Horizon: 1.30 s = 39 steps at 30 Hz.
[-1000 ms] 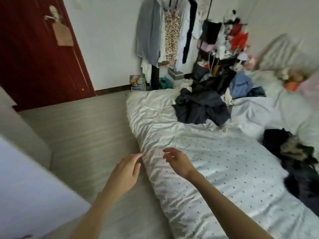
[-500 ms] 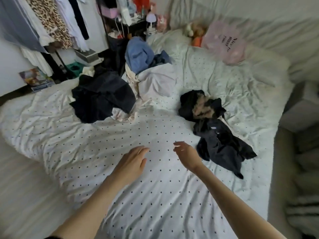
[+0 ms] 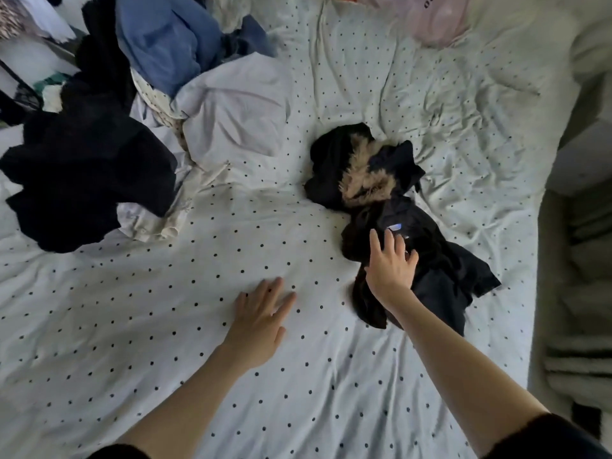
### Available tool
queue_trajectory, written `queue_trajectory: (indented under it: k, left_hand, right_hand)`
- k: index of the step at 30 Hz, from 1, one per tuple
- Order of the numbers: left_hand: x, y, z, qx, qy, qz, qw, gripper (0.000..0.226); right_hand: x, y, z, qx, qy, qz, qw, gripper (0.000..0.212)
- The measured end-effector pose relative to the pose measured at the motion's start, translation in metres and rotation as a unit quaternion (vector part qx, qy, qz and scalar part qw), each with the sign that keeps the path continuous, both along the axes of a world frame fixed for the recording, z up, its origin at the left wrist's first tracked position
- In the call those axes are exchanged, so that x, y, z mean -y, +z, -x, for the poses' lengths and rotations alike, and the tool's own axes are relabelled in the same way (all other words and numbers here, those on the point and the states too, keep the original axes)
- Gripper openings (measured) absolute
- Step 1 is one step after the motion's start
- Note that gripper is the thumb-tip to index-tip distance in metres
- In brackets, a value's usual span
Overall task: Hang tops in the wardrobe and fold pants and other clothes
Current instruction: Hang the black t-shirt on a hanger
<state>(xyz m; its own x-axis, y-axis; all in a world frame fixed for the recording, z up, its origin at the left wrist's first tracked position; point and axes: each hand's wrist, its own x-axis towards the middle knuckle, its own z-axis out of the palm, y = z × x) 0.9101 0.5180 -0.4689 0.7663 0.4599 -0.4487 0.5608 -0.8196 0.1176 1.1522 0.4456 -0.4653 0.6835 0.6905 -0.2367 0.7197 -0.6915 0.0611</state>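
— Any writing you can make out?

— Very little. The pink bag at the head of the bed carries dark print, cut off by the top edge; what shows looks like "10", turned sideways.

— And the black garment?

— It has a small blue and white label, but its lettering is too small and blurred to read.

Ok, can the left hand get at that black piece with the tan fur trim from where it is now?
Probably yes. The left hand lies open on the dotted bedsheet, and only bare sheet lies between it and the fur-trimmed garment. The right hand, on the dark garment, is nearer.
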Motion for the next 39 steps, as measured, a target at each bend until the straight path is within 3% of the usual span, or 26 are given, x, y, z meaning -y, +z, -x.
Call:
queue_trajectory:
  k: [3, 9, 13, 21, 25, 28, 31, 34, 39]
  left_hand:
    - [-0.005, -0.011, 0.002, -0.003, 0.006, 0.025, 1.0, 0.062]
    - [-0.006, 0.004, -0.007, -0.026, 0.05, 0.104, 0.993, 0.059]
    - [0.0, 0.041, -0.014, 0.126, 0.141, 0.205, 0.96, 0.06]
    - [-0.005, 0.159, -0.001, 0.423, 0.22, 0.249, 0.843, 0.068]
    - [-0.015, 0.222, 0.045, 0.511, 0.259, 0.146, 0.806, 0.013]
    - [-0.028, 0.272, 0.119, 0.561, 0.294, 0.03, 0.773, 0.025]
    - [-0.038, 0.308, 0.205, 0.566, 0.328, -0.052, 0.755, 0.012]
    - [-0.032, 0.328, 0.286, 0.565, 0.357, -0.116, 0.735, 0.021]
    - [0.017, 0.343, 0.416, 0.591, 0.356, -0.218, 0.69, 0.033]
  right_hand:
    - [0.0, -0.016, -0.011, 0.027, 0.044, 0.021, 0.998, 0.033]
    - [0.014, 0.01, 0.023, -0.106, 0.021, -0.232, 0.967, 0.016]
    - [0.019, 0.058, 0.047, -0.155, 0.057, -0.287, 0.944, 0.019]
    - [0.002, 0.221, 0.096, -0.247, 0.17, -0.397, 0.868, 0.021]
    - [-0.018, 0.294, 0.143, -0.281, 0.24, -0.392, 0.842, 0.018]
    - [-0.034, 0.346, 0.2, -0.295, 0.297, -0.393, 0.819, 0.01]
    - [-0.047, 0.384, 0.265, -0.319, 0.331, -0.392, 0.797, 0.021]
    - [-0.058, 0.408, 0.336, -0.372, 0.352, -0.383, 0.769, 0.014]
    - [-0.067, 0.433, 0.475, -0.46, 0.379, -0.387, 0.704, 0.028]
